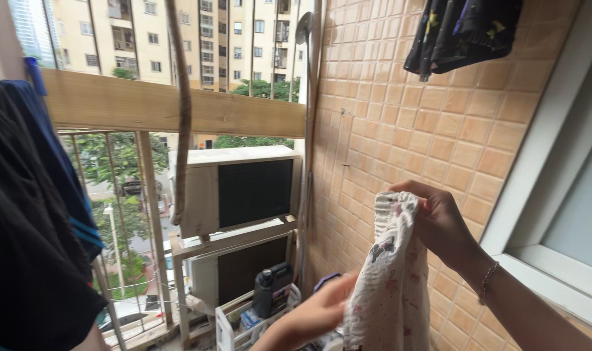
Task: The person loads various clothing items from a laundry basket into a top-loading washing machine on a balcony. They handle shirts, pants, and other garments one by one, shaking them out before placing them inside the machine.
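Note:
A white garment (390, 286) with small pink and dark prints hangs in front of me on a balcony. My right hand (439, 221) grips its gathered top edge, wrist wearing a thin bracelet. My left hand (315, 312) comes up from below and touches the garment's left side lower down, fingers spread along the cloth. The tiled wall (426, 123) lies just behind both hands.
Dark clothes (29, 214) hang at the left and a dark printed garment (462, 32) hangs at the top right. Two air-conditioner units (241, 188) sit behind a wooden rail (179, 107). A white rack (244, 322) holds a dark bottle (265, 292). A window frame (549, 214) is at right.

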